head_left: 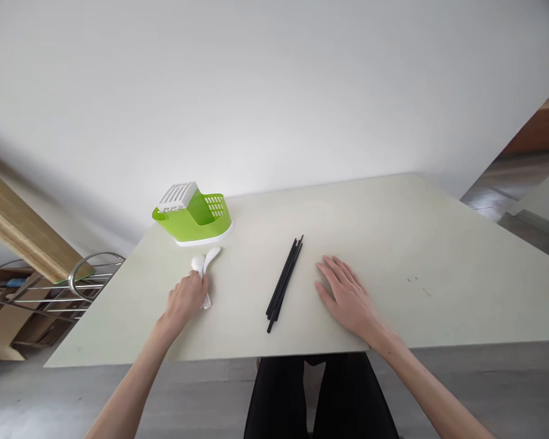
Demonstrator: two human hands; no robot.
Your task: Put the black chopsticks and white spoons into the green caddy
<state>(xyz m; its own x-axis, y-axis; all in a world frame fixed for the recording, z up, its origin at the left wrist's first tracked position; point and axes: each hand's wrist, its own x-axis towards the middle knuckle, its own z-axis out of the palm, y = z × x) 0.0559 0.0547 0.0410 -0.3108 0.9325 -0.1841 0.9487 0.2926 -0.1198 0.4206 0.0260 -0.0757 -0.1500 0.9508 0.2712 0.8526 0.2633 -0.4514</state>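
On the left part of the table my left hand (187, 295) is closed around white spoons (211, 255), whose bowls stick out past the fingers while a handle end shows below. How many spoons there are is partly hidden by the hand. My right hand (346, 297) lies flat on the tabletop with its fingers spread, holding nothing. Between the hands rests a loose bundle of black chopsticks (285, 281), nearer to the right hand and not touched by it. Behind the spoons stands a green utensil holder (196, 221) with a white slotted top and a white base.
The pale table (393, 231) backs onto a white wall (293, 91). To the left, below table height, are a metal rack (50, 299), an open cardboard box (4, 326) and a long tan board (25, 222). My legs are under the front edge.
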